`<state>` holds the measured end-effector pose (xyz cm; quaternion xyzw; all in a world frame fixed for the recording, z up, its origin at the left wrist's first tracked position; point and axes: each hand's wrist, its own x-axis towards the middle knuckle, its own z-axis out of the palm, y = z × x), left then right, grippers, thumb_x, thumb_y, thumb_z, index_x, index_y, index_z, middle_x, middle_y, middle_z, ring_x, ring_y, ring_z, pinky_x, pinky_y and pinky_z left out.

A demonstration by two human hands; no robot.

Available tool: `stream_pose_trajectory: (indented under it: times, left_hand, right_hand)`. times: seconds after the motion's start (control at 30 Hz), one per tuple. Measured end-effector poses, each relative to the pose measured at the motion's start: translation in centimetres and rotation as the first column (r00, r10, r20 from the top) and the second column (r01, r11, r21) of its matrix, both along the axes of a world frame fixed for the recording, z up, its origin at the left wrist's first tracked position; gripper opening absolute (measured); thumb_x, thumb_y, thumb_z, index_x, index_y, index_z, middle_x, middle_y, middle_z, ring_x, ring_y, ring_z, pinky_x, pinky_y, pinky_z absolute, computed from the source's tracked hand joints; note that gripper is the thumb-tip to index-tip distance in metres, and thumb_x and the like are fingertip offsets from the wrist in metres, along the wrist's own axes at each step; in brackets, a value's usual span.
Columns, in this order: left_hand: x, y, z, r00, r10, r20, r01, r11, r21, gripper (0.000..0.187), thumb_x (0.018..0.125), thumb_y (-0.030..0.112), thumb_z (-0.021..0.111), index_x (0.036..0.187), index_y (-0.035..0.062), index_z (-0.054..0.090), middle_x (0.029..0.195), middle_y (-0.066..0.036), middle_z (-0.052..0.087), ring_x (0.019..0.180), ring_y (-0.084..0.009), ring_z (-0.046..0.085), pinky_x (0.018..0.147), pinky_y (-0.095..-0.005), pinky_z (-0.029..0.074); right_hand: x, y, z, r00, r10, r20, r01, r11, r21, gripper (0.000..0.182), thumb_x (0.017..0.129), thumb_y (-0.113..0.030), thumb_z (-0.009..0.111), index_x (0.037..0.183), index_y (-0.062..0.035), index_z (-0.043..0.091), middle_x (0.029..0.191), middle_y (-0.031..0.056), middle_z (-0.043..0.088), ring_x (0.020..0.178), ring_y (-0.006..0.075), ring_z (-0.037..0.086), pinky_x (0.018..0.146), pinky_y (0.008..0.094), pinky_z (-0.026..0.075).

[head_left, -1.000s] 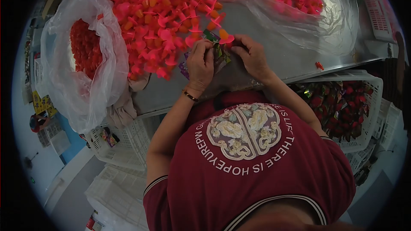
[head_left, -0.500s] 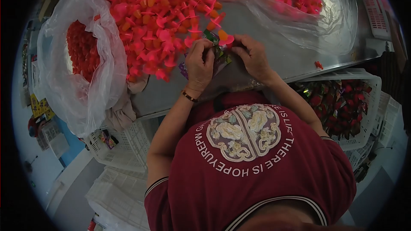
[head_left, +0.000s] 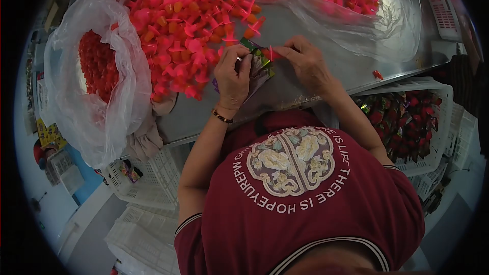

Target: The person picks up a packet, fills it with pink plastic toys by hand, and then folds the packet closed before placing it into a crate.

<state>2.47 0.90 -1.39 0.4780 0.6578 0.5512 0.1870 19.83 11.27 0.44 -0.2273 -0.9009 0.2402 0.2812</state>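
My left hand point(head_left: 233, 76), a beaded bracelet on its wrist, pinches a small printed packet point(head_left: 262, 66) in green, purple and black. The packet lies at a slant over the metal table, part of it hidden behind my fingers. Between the thumb and forefinger of my right hand point(head_left: 309, 65) is a pink pacifier-shaped piece point(head_left: 271, 52), its disc edge-on at the packet's upper end. Just beyond my left hand spreads a big heap of similar pink and orange pieces point(head_left: 188, 35).
A clear plastic bag point(head_left: 130, 71) of small red pieces point(head_left: 97, 63) stands at the left. Another clear bag point(head_left: 402, 35) lies under pink pieces at the back right. A white crate point(head_left: 445, 122) of filled packets point(head_left: 402, 122) sits below the table's right edge, near a loose red piece point(head_left: 377, 75).
My right hand has turned and shifted slightly outward, and the pink piece now shows edge-on at the packet. More of the packet's printed front is visible. My left hand keeps its pinch.
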Motion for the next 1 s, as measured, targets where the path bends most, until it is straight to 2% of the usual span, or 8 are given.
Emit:
stream_pose_trajectory:
  times: [0.2,0.37,0.47,0.6,0.67,0.77,0.97,1.0]
  left_hand:
    - [0.2,0.1,0.0,0.981,-0.091,-0.172,0.101,0.994,0.047,0.009,0.079,-0.002,0.064,0.087,0.0004,0.059,0.09,-0.012,0.061,0.077,-0.0277,0.061,0.066,-0.0337,0.049]
    - [0.5,0.1,0.7,0.969,-0.076,-0.234,0.097,0.992,0.082,0.009,0.078,-0.003,0.063,0.086,0.0006,0.06,0.089,-0.011,0.061,0.077,-0.028,0.06,0.065,-0.0339,0.049]
    - [0.9,0.0,0.9,0.994,-0.055,-0.092,0.061,0.997,0.057,0.01,0.078,-0.004,0.062,0.087,0.0001,0.06,0.09,-0.012,0.06,0.077,-0.0282,0.06,0.066,-0.0343,0.048]
    - [1.2,0.2,0.5,0.979,-0.098,-0.181,0.114,0.99,0.079,0.009,0.08,-0.005,0.061,0.087,-0.0004,0.06,0.091,-0.011,0.061,0.074,-0.0219,0.06,0.065,-0.0299,0.049]
    - [1.4,0.2,0.8,0.982,-0.117,-0.147,0.129,0.989,0.071,0.008,0.079,-0.005,0.062,0.086,-0.0005,0.059,0.09,-0.011,0.061,0.076,-0.0257,0.06,0.065,-0.0332,0.049]
    - [1.7,0.5,1.7,0.993,-0.028,-0.116,0.04,0.994,0.102,0.007,0.08,-0.004,0.062,0.085,-0.0005,0.059,0.091,-0.011,0.061,0.077,-0.0243,0.06,0.066,-0.0325,0.049]
    - [1.3,1.6,3.7,0.996,-0.052,-0.075,0.063,0.987,0.146,0.005,0.087,0.003,0.06,0.09,-0.0003,0.061,0.092,-0.008,0.061,0.082,-0.0188,0.059,0.071,-0.0281,0.047]
    - [1.3,1.6,5.4,0.979,-0.096,0.179,0.077,0.991,0.108,0.013,0.091,0.01,0.058,0.097,-0.0009,0.061,0.092,-0.004,0.06,0.082,-0.0153,0.057,0.072,-0.0268,0.046]
  right_hand:
    - [-0.5,0.3,0.6,0.999,0.031,0.016,-0.03,0.998,-0.051,0.027,0.08,0.004,0.058,0.103,-0.0061,0.068,0.086,0.0104,0.056,0.076,0.0245,0.059,0.066,0.0313,0.048]
    - [-1.1,-0.3,1.9,0.997,-0.049,-0.052,0.013,0.842,-0.539,0.038,0.078,0.004,0.06,0.115,-0.0077,0.062,0.091,0.0123,0.059,0.079,0.027,0.06,0.069,0.0313,0.049]
    - [-1.2,-1.2,2.2,0.99,0.127,0.064,-0.117,0.983,-0.141,0.046,0.08,0.005,0.059,0.124,-0.0058,0.055,0.089,0.0114,0.062,0.083,0.022,0.062,0.071,0.0291,0.049]
    - [-1.5,-1.2,0.8,0.994,0.072,-0.087,-0.088,0.979,-0.186,0.05,0.081,0.005,0.059,0.129,-0.0063,0.051,0.087,0.0104,0.064,0.085,0.0175,0.062,0.073,0.0286,0.05]
    - [-1.6,-1.0,0.5,0.985,-0.146,-0.091,0.044,0.722,-0.691,0.051,0.082,0.005,0.059,0.131,-0.0057,0.05,0.093,0.0102,0.065,0.087,0.0159,0.063,0.076,0.0284,0.05]
    - [-1.9,-1.3,1.2,0.966,-0.219,-0.14,0.015,0.585,-0.811,0.052,0.081,0.006,0.059,0.131,-0.0056,0.049,0.101,0.0111,0.066,0.088,0.0178,0.064,0.078,0.028,0.05]
    - [-2.2,-1.8,1.6,0.962,-0.118,-0.245,-0.037,0.837,-0.547,0.05,0.081,0.008,0.058,0.129,-0.003,0.051,0.105,0.0114,0.065,0.088,0.0184,0.065,0.08,0.0292,0.051]
    - [-2.0,-1.5,1.9,0.962,-0.116,-0.247,-0.038,0.838,-0.545,0.05,0.081,0.008,0.058,0.129,-0.003,0.051,0.105,0.0114,0.065,0.088,0.0184,0.065,0.08,0.0292,0.051]
